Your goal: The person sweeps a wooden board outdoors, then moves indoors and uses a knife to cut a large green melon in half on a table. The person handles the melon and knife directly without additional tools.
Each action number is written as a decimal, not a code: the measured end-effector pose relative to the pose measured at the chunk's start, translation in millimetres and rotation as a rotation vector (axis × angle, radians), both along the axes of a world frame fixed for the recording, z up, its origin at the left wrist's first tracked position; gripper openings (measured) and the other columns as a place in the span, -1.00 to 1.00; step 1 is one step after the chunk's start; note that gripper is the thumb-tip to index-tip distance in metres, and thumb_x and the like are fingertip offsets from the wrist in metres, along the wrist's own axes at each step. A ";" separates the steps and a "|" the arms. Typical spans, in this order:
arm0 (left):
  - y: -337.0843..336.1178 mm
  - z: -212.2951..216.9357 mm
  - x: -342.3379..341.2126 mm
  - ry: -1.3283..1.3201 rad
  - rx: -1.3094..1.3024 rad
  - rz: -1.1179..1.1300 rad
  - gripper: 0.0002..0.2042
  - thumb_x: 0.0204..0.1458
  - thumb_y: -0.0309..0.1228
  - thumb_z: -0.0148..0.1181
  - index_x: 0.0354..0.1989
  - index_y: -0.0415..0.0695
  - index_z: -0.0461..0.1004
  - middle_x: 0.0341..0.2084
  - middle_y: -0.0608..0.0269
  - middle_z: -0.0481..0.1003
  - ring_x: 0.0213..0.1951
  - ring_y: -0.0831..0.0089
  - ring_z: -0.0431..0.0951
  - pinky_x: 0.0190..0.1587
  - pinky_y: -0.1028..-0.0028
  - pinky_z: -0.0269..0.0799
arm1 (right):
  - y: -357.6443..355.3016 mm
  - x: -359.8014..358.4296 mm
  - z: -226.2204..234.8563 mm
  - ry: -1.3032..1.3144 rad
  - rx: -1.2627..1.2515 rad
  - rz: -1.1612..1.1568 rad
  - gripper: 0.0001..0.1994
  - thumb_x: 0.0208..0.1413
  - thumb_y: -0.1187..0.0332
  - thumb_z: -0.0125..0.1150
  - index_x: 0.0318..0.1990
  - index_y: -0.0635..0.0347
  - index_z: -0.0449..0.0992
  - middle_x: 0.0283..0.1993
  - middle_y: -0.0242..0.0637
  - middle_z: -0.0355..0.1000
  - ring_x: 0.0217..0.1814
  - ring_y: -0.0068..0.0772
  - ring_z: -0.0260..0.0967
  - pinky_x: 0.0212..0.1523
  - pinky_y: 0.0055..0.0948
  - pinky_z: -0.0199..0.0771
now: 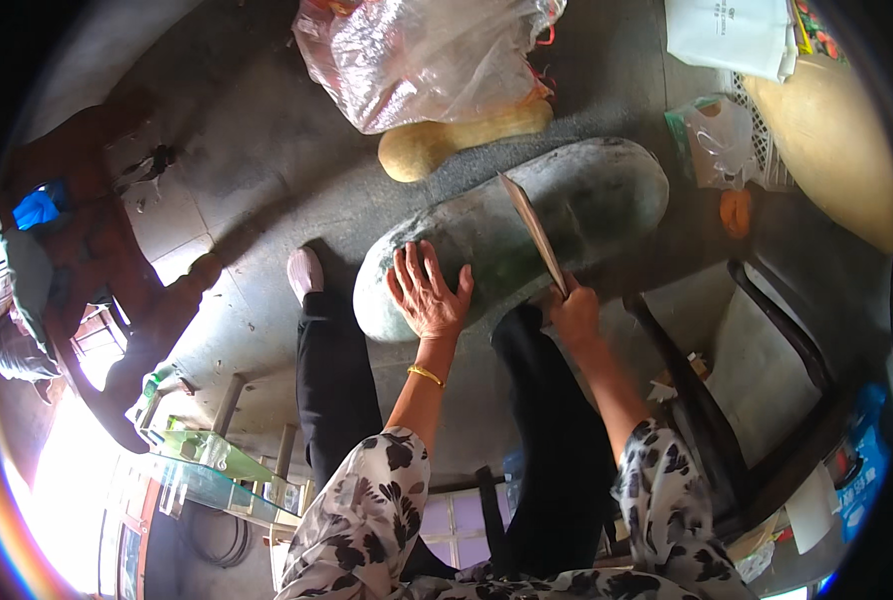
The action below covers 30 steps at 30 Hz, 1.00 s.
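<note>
A big, long winter melon [607, 195] with a dull grey-green, powdery skin lies on its side across the floor in front of my feet. Spread flat near its left end is my left hand [430, 297], fingers apart, a gold bracelet at the wrist. My right hand [575, 314] is closed round the handle of a large kitchen knife [533, 228]. The blade, seen nearly edge-on, points up and left over the melon's middle. Whether it touches the skin I cannot tell. No cut shows on the melon.
Beyond the melon lie a tan, long-necked squash [467, 138] and a clear plastic bag [422, 65]. At right are a large yellowish gourd [832, 145], a white bag [732, 38] and a dark chair [702, 430]. Brown wooden furniture [97, 250] and a glass-topped table [217, 485] stand left.
</note>
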<state>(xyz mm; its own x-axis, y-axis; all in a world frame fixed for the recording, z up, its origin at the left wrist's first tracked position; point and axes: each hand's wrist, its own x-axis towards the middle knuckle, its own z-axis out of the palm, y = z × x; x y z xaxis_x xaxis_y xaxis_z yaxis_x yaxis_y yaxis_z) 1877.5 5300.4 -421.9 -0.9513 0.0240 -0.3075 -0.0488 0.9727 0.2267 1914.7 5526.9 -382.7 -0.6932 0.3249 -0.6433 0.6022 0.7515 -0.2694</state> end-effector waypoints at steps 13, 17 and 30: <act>1.9 -3.6 -8.4 0.104 -0.017 0.005 -0.35 0.11 -0.01 0.18 0.26 -0.22 0.34 0.24 -0.01 0.35 0.35 0.02 0.23 0.39 -0.02 0.01 | -11.8 -39.9 26.0 -0.145 0.004 0.069 -0.83 0.13 0.37 0.25 -0.20 0.28 0.55 -0.35 0.09 0.55 -0.21 0.20 0.54 -0.21 0.08 0.55; 2.2 -4.3 -0.7 0.075 -0.057 -0.011 -0.30 0.09 0.07 0.17 0.29 -0.20 0.33 0.27 -0.03 0.32 0.36 0.00 0.21 0.38 -0.06 0.00 | -4.2 -50.9 33.3 -0.055 0.016 0.165 -0.84 0.05 0.40 0.26 -0.27 0.31 0.59 -0.34 0.10 0.56 -0.19 0.21 0.55 -0.17 0.04 0.58; -4.6 -6.7 -22.0 0.093 -0.032 0.001 -0.39 0.10 0.02 0.18 0.21 -0.17 0.39 0.19 0.04 0.38 0.31 0.06 0.27 0.35 -0.02 0.05 | -19.6 -94.7 21.7 -0.233 -0.019 0.175 -0.86 0.08 0.45 0.15 -0.30 0.31 0.60 -0.24 0.10 0.58 -0.11 0.21 0.56 -0.08 0.01 0.58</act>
<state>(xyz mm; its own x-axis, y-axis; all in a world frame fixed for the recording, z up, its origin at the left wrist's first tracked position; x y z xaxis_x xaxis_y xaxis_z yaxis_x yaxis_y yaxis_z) 1855.5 5295.7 -428.6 -0.9757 0.0146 -0.2185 -0.0300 0.9795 0.1993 1820.0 5507.2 -361.0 -0.5705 0.1997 -0.7966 0.5113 0.8455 -0.1542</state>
